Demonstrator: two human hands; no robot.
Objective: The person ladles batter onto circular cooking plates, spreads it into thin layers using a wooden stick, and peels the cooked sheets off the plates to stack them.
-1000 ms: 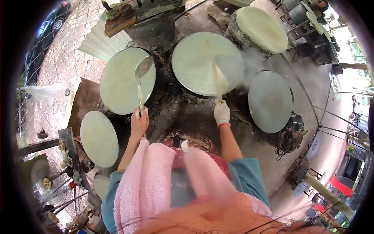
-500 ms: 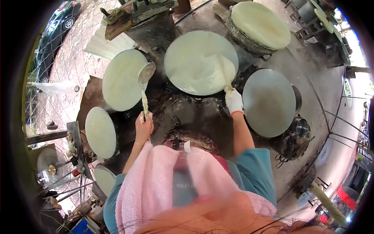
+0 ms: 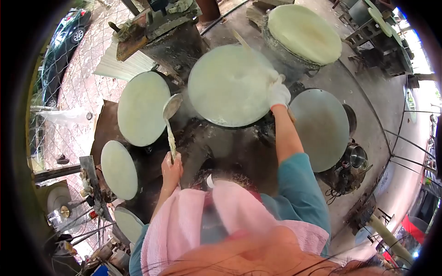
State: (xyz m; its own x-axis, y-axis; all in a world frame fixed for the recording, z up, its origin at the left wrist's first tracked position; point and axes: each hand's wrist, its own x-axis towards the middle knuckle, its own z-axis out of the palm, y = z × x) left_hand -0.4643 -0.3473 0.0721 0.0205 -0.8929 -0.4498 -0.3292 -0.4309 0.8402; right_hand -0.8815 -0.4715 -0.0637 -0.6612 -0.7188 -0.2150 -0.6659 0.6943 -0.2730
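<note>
My left hand (image 3: 171, 170) is closed around the wrapped handle of a ladle (image 3: 172, 106). The ladle's bowl hangs in the gap between two round griddles. My right hand (image 3: 278, 95), in a white glove, grips a long flat wooden spreader (image 3: 242, 41) at the right rim of the middle griddle. The spreader's blade reaches past the far rim, and its grip is partly hidden by the glove. Pale batter covers the middle griddle (image 3: 225, 87), and steam blurs its right side.
Pale rounds cover a left griddle (image 3: 142, 109), a smaller one (image 3: 119, 170) and a far-right stove (image 3: 304, 34). A grey griddle (image 3: 320, 129) lies right of my arm, beside a metal pot (image 3: 356, 155). Wire fencing and a fan (image 3: 60, 202) are at left.
My right hand has moved forward along the rim, and the spreader has swung from the batter's right side toward the far edge. Steam has thickened. The left hand still holds the ladle.
</note>
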